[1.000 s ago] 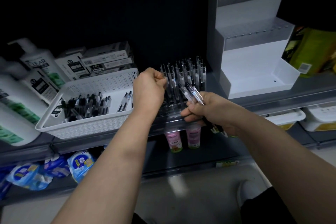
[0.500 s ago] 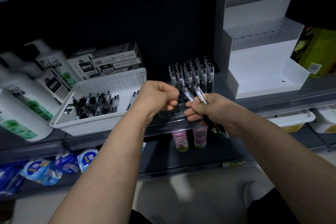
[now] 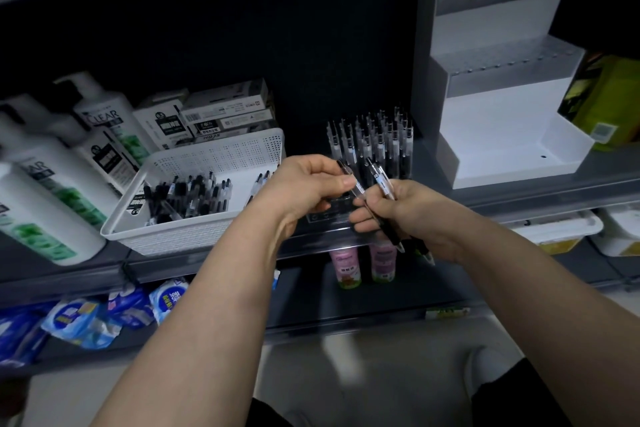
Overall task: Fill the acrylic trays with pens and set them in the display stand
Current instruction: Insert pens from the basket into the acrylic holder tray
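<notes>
pens standing in tray | basket sitting left of it | stand sitting right | boxes lying behind basket | bottles lying leftmost

Left hand pinches one pen from the bunch gripped by the right hand, near the pen-filled acrylic tray

"clear" on white pump bottle, "0.5" on pen box, "hq35" on lower box

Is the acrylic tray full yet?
Partly filled: the acrylic tray holds upright pens in back rows; front holes sit empty.
</notes>
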